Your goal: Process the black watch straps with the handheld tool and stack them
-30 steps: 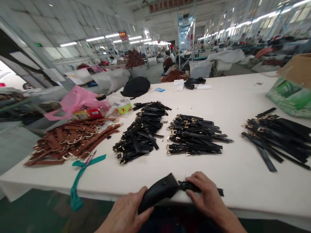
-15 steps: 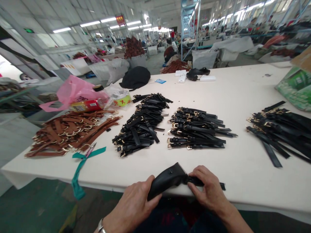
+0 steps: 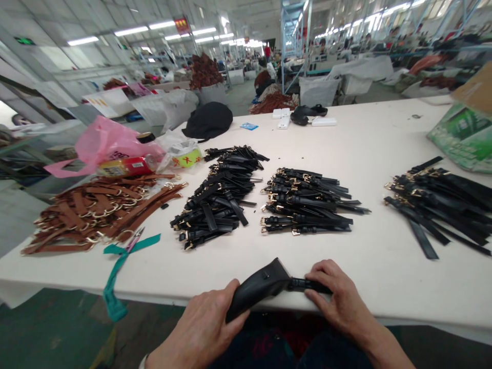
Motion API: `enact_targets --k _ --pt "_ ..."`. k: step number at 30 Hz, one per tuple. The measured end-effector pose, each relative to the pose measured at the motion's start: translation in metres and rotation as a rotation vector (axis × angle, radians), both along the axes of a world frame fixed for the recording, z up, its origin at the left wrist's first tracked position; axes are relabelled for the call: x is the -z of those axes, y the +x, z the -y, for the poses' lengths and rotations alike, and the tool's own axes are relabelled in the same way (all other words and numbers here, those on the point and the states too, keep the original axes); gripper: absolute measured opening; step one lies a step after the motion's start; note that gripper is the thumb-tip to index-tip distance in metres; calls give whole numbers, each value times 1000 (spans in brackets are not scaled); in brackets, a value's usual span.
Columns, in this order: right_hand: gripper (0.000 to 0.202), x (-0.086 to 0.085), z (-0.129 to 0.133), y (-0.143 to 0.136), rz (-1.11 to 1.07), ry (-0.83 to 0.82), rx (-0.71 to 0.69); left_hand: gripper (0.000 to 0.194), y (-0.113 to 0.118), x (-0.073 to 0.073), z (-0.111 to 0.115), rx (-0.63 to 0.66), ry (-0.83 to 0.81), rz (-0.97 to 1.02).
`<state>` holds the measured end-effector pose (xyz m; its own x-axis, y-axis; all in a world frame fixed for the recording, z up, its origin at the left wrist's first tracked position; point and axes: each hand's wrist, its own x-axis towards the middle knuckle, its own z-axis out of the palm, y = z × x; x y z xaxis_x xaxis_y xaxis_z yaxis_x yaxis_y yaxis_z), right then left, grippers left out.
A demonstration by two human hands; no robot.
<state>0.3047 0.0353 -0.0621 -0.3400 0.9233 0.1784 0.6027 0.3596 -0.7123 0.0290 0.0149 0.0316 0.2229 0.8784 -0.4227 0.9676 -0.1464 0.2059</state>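
Observation:
My left hand [image 3: 209, 320] is wrapped round a black handheld clipper [image 3: 259, 288] at the table's front edge. Its wide head touches or nearly touches the end of a short black strap [image 3: 300, 285], which my right hand [image 3: 340, 300] pinches between thumb and fingers. The strap's far end is hidden under that hand. Beyond my hands lie a stack of black buckled straps [image 3: 307, 202], a second, looser black pile [image 3: 221, 200] to its left and a third black pile [image 3: 442, 200] at the right.
Brown straps with metal rings [image 3: 96, 210] cover the table's left side, beside scissors with teal cloth [image 3: 115, 279]. Farther back are a pink bag [image 3: 103, 141], a black cap [image 3: 209, 120], white boxes [image 3: 283, 122] and a green bag [image 3: 463, 136]. People are in the background.
My right hand has shifted slightly right along the strap, so more of it shows beside the clipper head. The clipper has moved slightly left, and the whole view has shifted a little.

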Motion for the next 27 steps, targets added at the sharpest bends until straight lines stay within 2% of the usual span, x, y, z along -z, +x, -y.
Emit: enact_targets --k 3,6,8,11,15,18,23,27 --pt "20 -3 -1 1 -38 -25 -26 25 -4 -2 3 61 -12 -18" --pt "21 -7 -3 1 -61 -53 -50 30 -1 -5 5 125 18 -53" --pt "21 -8 -4 1 -69 -58 -59 31 8 -9 3 152 22 -79" --pt "20 -8 -5 2 -79 -52 -57 22 30 -15 -4 177 -23 -106" --pt "19 -3 -5 4 -103 -35 -43 26 45 -19 -14 209 17 -106" --pt "18 0 -4 5 -108 -37 -31 29 36 -19 -14 199 7 -110" --pt "19 -3 -4 3 -114 -47 -28 31 12 -21 -1 192 -14 -156" --pt "20 -6 -5 2 -132 -54 -46 29 19 -23 4 196 -46 -189"
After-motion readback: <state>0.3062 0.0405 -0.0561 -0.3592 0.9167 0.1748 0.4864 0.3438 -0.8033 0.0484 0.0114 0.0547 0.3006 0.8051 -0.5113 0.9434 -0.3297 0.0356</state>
